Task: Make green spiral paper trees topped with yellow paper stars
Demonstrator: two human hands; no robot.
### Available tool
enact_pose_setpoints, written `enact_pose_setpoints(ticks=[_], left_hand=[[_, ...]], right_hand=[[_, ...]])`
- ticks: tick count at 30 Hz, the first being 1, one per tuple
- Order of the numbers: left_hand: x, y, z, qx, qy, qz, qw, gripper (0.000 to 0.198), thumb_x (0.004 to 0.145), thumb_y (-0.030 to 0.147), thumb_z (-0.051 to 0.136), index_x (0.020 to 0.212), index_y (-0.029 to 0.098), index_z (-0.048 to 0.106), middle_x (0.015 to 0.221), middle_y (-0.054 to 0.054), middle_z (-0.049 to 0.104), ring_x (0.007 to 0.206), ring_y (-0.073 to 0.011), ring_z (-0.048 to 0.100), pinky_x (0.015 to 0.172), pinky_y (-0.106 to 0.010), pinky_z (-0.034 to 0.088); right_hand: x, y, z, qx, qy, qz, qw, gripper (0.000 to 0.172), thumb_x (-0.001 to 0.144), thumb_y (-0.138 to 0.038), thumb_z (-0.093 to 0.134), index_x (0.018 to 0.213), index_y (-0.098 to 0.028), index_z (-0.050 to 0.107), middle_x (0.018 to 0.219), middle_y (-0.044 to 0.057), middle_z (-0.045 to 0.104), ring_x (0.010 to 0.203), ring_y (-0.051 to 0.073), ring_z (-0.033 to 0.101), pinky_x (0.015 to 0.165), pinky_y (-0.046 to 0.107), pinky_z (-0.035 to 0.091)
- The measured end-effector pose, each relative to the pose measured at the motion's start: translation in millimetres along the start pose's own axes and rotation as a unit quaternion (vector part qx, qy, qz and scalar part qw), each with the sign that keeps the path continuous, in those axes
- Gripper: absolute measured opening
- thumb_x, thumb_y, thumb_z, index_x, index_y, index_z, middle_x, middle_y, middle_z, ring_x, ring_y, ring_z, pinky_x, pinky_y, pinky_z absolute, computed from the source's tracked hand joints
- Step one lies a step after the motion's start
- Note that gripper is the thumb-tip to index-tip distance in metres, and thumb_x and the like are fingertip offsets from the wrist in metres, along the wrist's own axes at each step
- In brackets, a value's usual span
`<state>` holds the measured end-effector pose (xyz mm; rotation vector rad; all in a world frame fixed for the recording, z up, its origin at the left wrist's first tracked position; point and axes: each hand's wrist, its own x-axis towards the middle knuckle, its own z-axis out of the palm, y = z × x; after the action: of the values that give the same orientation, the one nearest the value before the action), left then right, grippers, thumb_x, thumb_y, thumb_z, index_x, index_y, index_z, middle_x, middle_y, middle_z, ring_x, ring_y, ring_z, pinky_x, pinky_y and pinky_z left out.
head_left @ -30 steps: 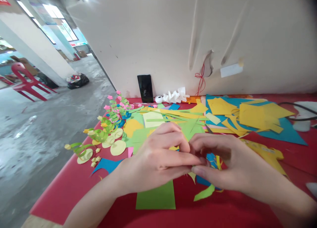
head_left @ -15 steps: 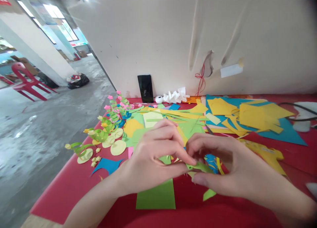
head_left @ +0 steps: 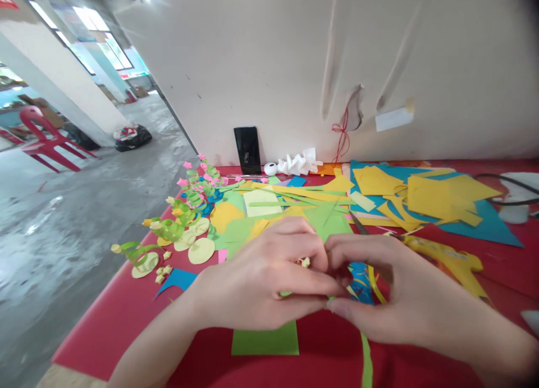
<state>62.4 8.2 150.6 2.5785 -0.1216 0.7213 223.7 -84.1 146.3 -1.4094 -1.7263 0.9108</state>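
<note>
My left hand and my right hand meet fingertip to fingertip over the red table. Both are closed in a pinch on a thin green paper strip, which hangs down from between them toward the near edge. A tiny pale yellow piece shows just above the thumbs. A green paper rectangle lies flat under my left hand. Blue scraps and a yellow strip lie just behind my right fingers.
Curled green spirals with small pink and yellow pieces stand on pale discs at the left. Yellow and blue sheets cover the right. A yellow glue gun, a black phone and white folded paper lie by the back board.
Both hands have dropped slightly and closed tighter together. The green strip, curled between the fingers before, now hangs straight down below them.
</note>
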Motion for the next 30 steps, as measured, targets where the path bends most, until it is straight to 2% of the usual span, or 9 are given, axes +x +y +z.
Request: enact_pose_setpoints(ticks=[2, 6, 9, 12, 17, 21, 25, 27, 30], left_hand=[[-0.3, -0.1, 0.3, -0.005, -0.003, 0.007, 1.0, 0.016, 0.084, 0.017, 0.059, 0.081, 0.011, 0.073, 0.066, -0.003, 0.059, 0.071, -0.0133, 0.051, 0.08, -0.03, 0.046], [-1.9, -2.8, 5.0, -0.031, 0.091, -0.021, 0.995, 0.007, 0.078, 0.014, 0.067, 0.073, 0.012, 0.072, 0.063, -0.001, 0.055, 0.068, -0.0111, 0.05, 0.072, -0.027, 0.047], [-2.2, -4.8, 9.0, -0.046, 0.153, -0.043, 0.986, 0.005, 0.071, 0.01, 0.073, 0.068, 0.013, 0.069, 0.063, 0.002, 0.052, 0.07, -0.0105, 0.051, 0.077, -0.027, 0.047], [-2.7, -5.4, 12.2, -0.059, 0.184, -0.058, 0.979, 0.012, 0.067, 0.008, 0.076, 0.066, 0.014, 0.066, 0.064, 0.003, 0.052, 0.07, -0.0101, 0.05, 0.084, -0.03, 0.047], [-4.6, -5.0, 12.6, -0.048, 0.156, -0.068, 0.984, 0.007, 0.071, 0.012, 0.073, 0.069, 0.015, 0.067, 0.066, 0.002, 0.053, 0.072, -0.0112, 0.05, 0.084, -0.031, 0.046], [-3.1, -2.9, 5.8, -0.018, 0.067, -0.015, 0.997, 0.011, 0.081, 0.02, 0.065, 0.076, 0.014, 0.072, 0.067, -0.002, 0.057, 0.072, -0.0124, 0.051, 0.078, -0.029, 0.046], [-0.3, -0.7, 1.3, -0.009, -0.003, 0.012, 1.0, 0.016, 0.084, 0.017, 0.059, 0.081, 0.01, 0.073, 0.066, -0.004, 0.059, 0.071, -0.0132, 0.05, 0.076, -0.029, 0.046], [0.3, -1.1, 2.7, -0.014, 0.023, 0.014, 1.0, 0.014, 0.083, 0.017, 0.061, 0.08, 0.011, 0.073, 0.064, -0.003, 0.059, 0.071, -0.013, 0.05, 0.074, -0.028, 0.046], [-0.1, -2.9, 7.5, -0.018, 0.097, -0.011, 0.995, 0.009, 0.079, 0.017, 0.066, 0.073, 0.014, 0.072, 0.06, 0.0, 0.055, 0.067, -0.0116, 0.05, 0.074, -0.028, 0.047]], right_hand=[[-0.4, 1.1, -1.7, -0.02, -0.006, 0.007, 1.0, 0.01, 0.063, -0.01, 0.059, 0.065, -0.019, 0.054, 0.066, -0.004, 0.058, 0.062, 0.008, 0.053, 0.058, 0.017, 0.045], [0.9, -0.4, -2.6, 0.003, 0.015, 0.001, 1.0, 0.011, 0.067, -0.011, 0.063, 0.068, -0.02, 0.056, 0.067, -0.005, 0.058, 0.063, 0.007, 0.053, 0.059, 0.016, 0.045], [2.1, -3.5, 0.4, 0.045, 0.039, -0.003, 0.998, 0.01, 0.07, -0.013, 0.065, 0.07, -0.02, 0.058, 0.069, -0.006, 0.059, 0.064, 0.005, 0.053, 0.059, 0.014, 0.044], [2.6, -5.8, 4.5, 0.076, 0.053, -0.001, 0.996, 0.01, 0.071, -0.012, 0.064, 0.072, -0.02, 0.058, 0.072, -0.005, 0.06, 0.066, 0.005, 0.054, 0.061, 0.013, 0.044], [2.3, -7.1, 4.4, 0.059, 0.061, -0.012, 0.996, 0.011, 0.07, -0.01, 0.063, 0.068, -0.019, 0.058, 0.068, -0.005, 0.059, 0.062, 0.005, 0.054, 0.059, 0.013, 0.044], [0.4, -5.3, 0.3, 0.016, 0.035, -0.013, 0.999, 0.012, 0.065, -0.009, 0.063, 0.062, -0.018, 0.055, 0.061, -0.006, 0.058, 0.057, 0.005, 0.052, 0.055, 0.013, 0.044], [-1.3, -1.0, -2.1, -0.026, 0.024, -0.008, 0.999, 0.011, 0.061, -0.01, 0.062, 0.063, -0.019, 0.056, 0.065, -0.004, 0.061, 0.06, 0.008, 0.056, 0.057, 0.016, 0.047], [-1.0, 0.0, -2.5, -0.026, 0.031, -0.007, 0.999, 0.01, 0.061, -0.011, 0.062, 0.064, -0.019, 0.057, 0.067, -0.004, 0.063, 0.061, 0.008, 0.057, 0.058, 0.016, 0.047], [0.6, -1.9, -1.4, 0.002, 0.032, -0.008, 0.999, 0.01, 0.065, -0.012, 0.063, 0.064, -0.02, 0.056, 0.063, -0.005, 0.059, 0.059, 0.006, 0.054, 0.056, 0.014, 0.046]])
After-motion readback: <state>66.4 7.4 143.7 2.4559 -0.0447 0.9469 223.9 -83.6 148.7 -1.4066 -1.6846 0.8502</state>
